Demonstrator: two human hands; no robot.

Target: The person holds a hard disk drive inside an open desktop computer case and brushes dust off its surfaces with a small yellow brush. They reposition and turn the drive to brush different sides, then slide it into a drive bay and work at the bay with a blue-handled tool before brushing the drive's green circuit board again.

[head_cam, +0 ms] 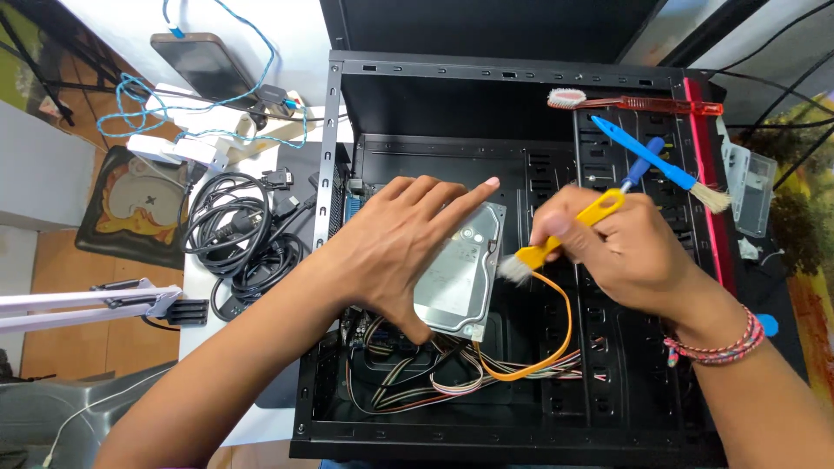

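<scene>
White label [452, 291] on hard drive [473, 252]; dark phone screen [198, 62]

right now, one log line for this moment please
left hand: steadies hard drive | right hand: grips yellow brush, bristles at drive edge | setting: open computer case
</scene>
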